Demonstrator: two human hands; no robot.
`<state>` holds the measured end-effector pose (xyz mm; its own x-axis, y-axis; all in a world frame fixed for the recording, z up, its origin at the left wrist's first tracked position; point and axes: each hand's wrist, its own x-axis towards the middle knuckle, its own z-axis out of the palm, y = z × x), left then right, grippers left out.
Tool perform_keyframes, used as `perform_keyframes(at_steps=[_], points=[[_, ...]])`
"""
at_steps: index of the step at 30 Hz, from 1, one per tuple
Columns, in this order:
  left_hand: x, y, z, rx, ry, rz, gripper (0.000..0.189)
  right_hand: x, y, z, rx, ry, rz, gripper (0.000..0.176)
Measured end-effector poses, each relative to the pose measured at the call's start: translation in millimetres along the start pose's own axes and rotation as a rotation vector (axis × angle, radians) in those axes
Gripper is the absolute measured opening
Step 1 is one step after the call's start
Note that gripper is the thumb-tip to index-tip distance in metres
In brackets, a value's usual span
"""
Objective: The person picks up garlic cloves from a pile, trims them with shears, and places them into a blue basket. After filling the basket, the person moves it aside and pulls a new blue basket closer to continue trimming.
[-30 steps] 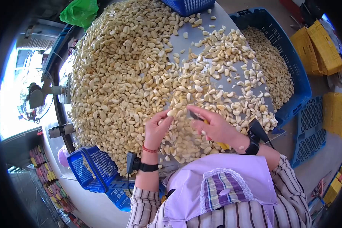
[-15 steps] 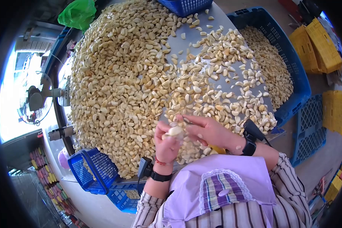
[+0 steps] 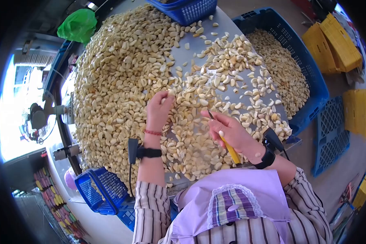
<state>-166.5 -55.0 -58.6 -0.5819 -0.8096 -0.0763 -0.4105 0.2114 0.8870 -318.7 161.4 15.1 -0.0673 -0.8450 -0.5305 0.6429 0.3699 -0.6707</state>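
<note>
Peeled garlic cloves point(image 3: 118, 93) lie in a broad heap over the metal table, thinner toward the right. My left hand point(image 3: 157, 110) is over the heap's right side, its fingers pinched on a pale garlic clove point(image 3: 171, 93). In my right hand point(image 3: 232, 132) is a small knife point(image 3: 230, 149); its yellow handle runs under the palm and a dark tip shows near the thumb and forefinger. One more clove point(image 3: 221, 133) shows against the fingers of that hand. Between the hands, loose cloves cover the tabletop.
A large blue crate point(image 3: 313, 77) of cloves stands beyond the table's right edge. One blue basket point(image 3: 191, 12) sits at the far edge, another point(image 3: 95, 195) at the near left. A green plastic bag point(image 3: 77, 25), a fan point(image 3: 38, 116) and yellow crates point(image 3: 339, 42) are around.
My left hand has moved left and away from me, apart from the right hand, onto the heap. My right hand has shifted slightly right, and the yellow knife handle shows more.
</note>
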Motion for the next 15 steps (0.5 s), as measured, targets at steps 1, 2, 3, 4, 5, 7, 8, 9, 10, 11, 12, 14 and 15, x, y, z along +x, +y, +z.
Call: perform_keyframes(at_steps=[1, 2, 3, 4, 5, 7, 8, 9, 10, 11, 12, 14, 15], points=[[-6, 7, -1, 0.001, -0.013, 0.001, 0.021, -1, 0, -3, -0.001, 0.005, -0.029, 0.044], [-15, 16, -4, -0.205, -0.057, -0.132, 0.021, -1, 0, -6, 0.008, 0.012, -0.028, 0.044], [-24, 27, -9, -0.409, -0.095, -0.269, 0.021, -1, 0, -8, -0.009, 0.041, -0.043, 0.046], [-34, 41, -8, -0.416, -0.106, -0.294, 0.023, 0, -1, -8, -0.027, 0.067, -0.057, 0.047], [-42, 52, -4, -0.413, -0.107, -0.298, 0.023, 0, -1, -8, -0.048, 0.093, -0.073, 0.049], [-58, 66, 2, -0.504, -0.070, -0.410, 0.024, 1, 2, -7, -0.084, 0.087, -0.063, 0.053], [-65, 66, -1, -0.538, -0.138, -0.431, 0.023, 4, 8, -7, -0.248, 0.094, -0.223, 0.054], [-70, 68, -1, -0.541, -0.137, -0.432, 0.023, 6, 11, -5, -0.412, 0.098, -0.383, 0.055], [-76, 72, 2, -0.623, -0.148, -0.464, 0.022, 6, 10, -3, -0.416, 0.097, -0.381, 0.055], [-79, 75, 5, -0.706, -0.158, -0.497, 0.022, 4, 7, -1, -0.480, 0.078, -0.369, 0.056], [-81, 76, 6, -0.674, -0.151, -0.479, 0.021, 2, 4, 1, -0.544, 0.060, -0.357, 0.058], [-79, 76, 6, -0.688, -0.064, -0.526, 0.020, -1, -3, 1, -0.450, 0.088, -0.275, 0.058], [-77, 76, 6, -0.695, 0.020, -0.573, 0.020, -2, -8, -1, -0.350, 0.119, -0.195, 0.058]])
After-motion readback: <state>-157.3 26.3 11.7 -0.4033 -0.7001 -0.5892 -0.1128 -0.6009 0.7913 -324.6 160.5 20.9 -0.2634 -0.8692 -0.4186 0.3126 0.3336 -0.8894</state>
